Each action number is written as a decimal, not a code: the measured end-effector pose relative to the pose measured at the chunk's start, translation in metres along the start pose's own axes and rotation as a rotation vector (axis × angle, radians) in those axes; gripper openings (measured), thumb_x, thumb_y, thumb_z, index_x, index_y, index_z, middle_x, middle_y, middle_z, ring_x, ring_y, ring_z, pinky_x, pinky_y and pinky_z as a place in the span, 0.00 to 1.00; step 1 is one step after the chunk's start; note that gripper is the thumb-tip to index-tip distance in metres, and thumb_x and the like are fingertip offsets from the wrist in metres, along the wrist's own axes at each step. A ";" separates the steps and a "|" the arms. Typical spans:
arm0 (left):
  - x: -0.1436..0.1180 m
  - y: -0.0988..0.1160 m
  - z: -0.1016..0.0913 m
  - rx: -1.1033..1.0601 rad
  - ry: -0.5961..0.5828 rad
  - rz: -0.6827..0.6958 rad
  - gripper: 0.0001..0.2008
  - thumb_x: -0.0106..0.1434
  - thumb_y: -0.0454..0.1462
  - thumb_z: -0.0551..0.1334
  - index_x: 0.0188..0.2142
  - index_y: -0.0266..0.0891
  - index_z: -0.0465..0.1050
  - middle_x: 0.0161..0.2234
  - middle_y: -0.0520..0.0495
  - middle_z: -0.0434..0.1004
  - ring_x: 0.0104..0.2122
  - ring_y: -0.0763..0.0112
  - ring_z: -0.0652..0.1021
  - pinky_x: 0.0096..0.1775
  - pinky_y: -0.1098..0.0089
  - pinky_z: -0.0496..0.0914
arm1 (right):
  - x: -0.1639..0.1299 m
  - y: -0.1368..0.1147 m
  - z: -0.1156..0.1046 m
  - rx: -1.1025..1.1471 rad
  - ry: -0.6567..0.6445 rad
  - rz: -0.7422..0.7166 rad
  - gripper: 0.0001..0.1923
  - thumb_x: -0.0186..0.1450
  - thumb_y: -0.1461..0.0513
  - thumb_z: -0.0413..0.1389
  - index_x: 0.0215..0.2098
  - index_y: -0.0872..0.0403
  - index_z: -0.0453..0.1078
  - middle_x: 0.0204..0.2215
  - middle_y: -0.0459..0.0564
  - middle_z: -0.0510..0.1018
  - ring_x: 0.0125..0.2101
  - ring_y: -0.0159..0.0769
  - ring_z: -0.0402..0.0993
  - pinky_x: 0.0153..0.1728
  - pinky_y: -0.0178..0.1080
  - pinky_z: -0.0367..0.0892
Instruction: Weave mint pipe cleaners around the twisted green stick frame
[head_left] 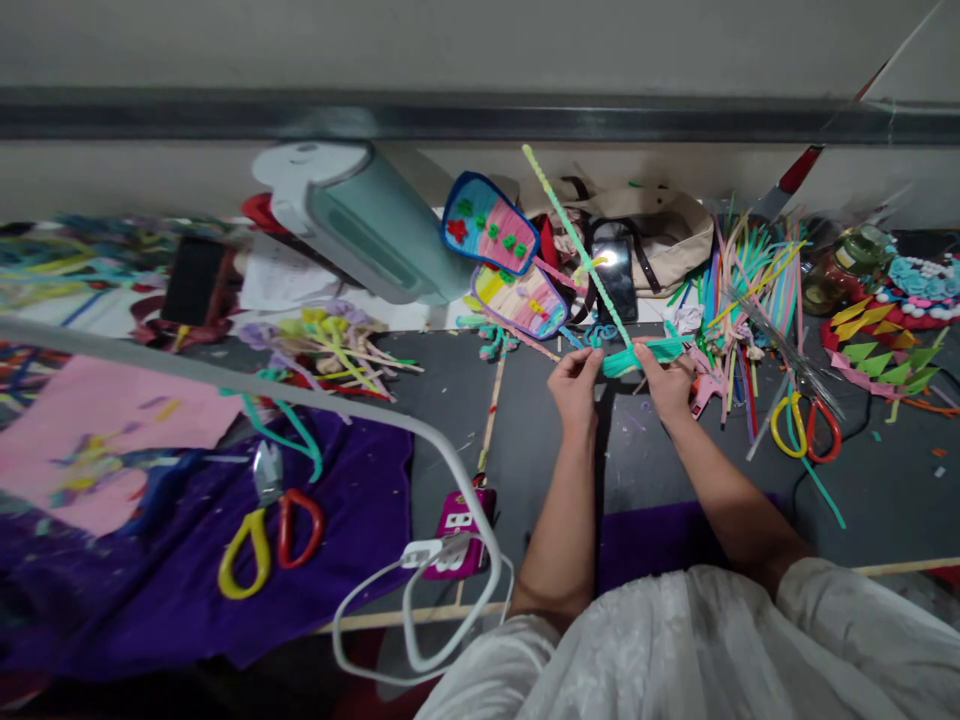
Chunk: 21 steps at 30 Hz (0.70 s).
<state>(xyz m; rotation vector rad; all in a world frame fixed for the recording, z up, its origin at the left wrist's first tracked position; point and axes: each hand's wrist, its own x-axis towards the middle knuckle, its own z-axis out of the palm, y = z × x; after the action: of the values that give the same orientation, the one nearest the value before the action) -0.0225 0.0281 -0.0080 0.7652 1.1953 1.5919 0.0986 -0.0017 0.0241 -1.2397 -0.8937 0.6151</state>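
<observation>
Two bare hands meeting over a dark grey desk (540,440), busy with a green craft strip. Left hand (576,388) pinching the near end of a turquoise bundle (641,355); right hand (667,385) pinching the same bundle from its other side, fingers of both pressed together on it. Rising up and away from the grip toward the wall, a long pale green stem (571,240), stiff and straight.

Judged as mid-wrapping: turquoise strip being wound or folded around the base of the stem. Next move likely calling for firm tension from one hand while the other turns the strip, so the winding stays tight and the stem stays straight.

Just beyond the grip, a black phone (616,278) against a beige bag (675,235), and two striped felt pieces (489,225) with small green shapes. Right of the right hand, a sheaf of coloured strips (742,290) and yellow-and-red scissors (810,425). Far left of the left hand, a second pair of scissors (270,535) on purple cloth (352,500). Nearer the body, a magenta power strip (459,535) with a white cable (420,640).

No brand or legible writing anywhere; marks on the power strip too small to read.
</observation>
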 end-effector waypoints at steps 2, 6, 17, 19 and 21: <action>-0.001 0.003 0.001 0.021 0.011 -0.003 0.15 0.44 0.42 0.77 0.29 0.36 0.81 0.26 0.51 0.79 0.26 0.75 0.74 0.33 0.72 0.69 | 0.000 0.000 0.000 -0.002 -0.003 -0.010 0.17 0.58 0.46 0.65 0.28 0.51 0.80 0.27 0.48 0.84 0.29 0.38 0.80 0.38 0.42 0.77; -0.002 0.005 0.002 0.030 0.040 -0.002 0.15 0.44 0.39 0.76 0.31 0.35 0.81 0.26 0.52 0.78 0.26 0.75 0.74 0.32 0.73 0.68 | 0.000 0.005 0.000 0.023 -0.017 -0.005 0.15 0.59 0.48 0.64 0.30 0.51 0.81 0.28 0.48 0.85 0.30 0.38 0.80 0.38 0.41 0.77; 0.009 -0.007 -0.009 -0.316 -0.174 -0.445 0.27 0.41 0.39 0.81 0.41 0.40 0.77 0.30 0.51 0.78 0.27 0.72 0.76 0.33 0.69 0.71 | 0.006 0.020 0.004 0.261 0.085 0.254 0.15 0.53 0.52 0.68 0.31 0.54 0.80 0.29 0.47 0.84 0.32 0.35 0.77 0.40 0.40 0.74; 0.009 -0.008 -0.011 -0.374 -0.276 -0.502 0.25 0.45 0.39 0.80 0.41 0.41 0.76 0.32 0.51 0.78 0.29 0.70 0.77 0.35 0.67 0.72 | 0.006 0.020 0.005 0.280 0.096 0.291 0.16 0.52 0.51 0.68 0.31 0.54 0.79 0.29 0.47 0.83 0.31 0.35 0.76 0.39 0.40 0.73; 0.007 -0.007 -0.012 -0.427 -0.347 -0.513 0.24 0.47 0.39 0.79 0.42 0.43 0.74 0.33 0.52 0.77 0.31 0.70 0.77 0.37 0.66 0.73 | 0.007 0.021 0.006 0.292 0.096 0.320 0.17 0.51 0.51 0.69 0.31 0.54 0.79 0.29 0.47 0.83 0.31 0.35 0.75 0.38 0.39 0.72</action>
<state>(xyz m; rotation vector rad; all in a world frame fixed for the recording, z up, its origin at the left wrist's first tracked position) -0.0332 0.0313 -0.0186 0.3894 0.6892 1.1658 0.0984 0.0118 0.0062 -1.1416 -0.5055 0.8989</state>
